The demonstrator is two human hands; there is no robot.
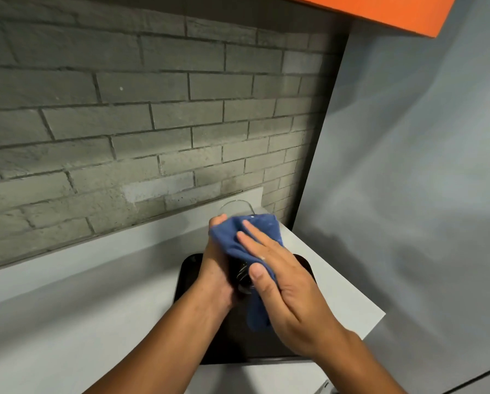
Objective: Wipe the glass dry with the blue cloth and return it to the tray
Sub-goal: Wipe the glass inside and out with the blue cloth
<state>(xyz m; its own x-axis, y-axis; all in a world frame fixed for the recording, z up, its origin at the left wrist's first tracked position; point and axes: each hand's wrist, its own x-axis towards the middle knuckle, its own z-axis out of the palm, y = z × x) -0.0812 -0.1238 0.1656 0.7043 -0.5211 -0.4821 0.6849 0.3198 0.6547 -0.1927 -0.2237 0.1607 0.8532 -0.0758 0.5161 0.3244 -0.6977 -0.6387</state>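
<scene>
The glass [236, 207], wrapped in the blue cloth [239, 240], is held above the black tray [191, 268]. The left hand [216, 268] grips the glass; the right hand [280, 282] presses the cloth on it. A brick wall [124, 123] stands beyond.

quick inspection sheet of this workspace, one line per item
surface: pale grey counter, ends at its right edge
job's things: glass held above black tray, blue cloth wrapped around its side; rim shows above the cloth
clutter: nothing seen
hands: left hand grips the glass from the left; right hand presses the cloth against it
cables: nothing seen
surroundings: grey brick wall behind, plain grey wall to the right, orange cabinet above
</scene>
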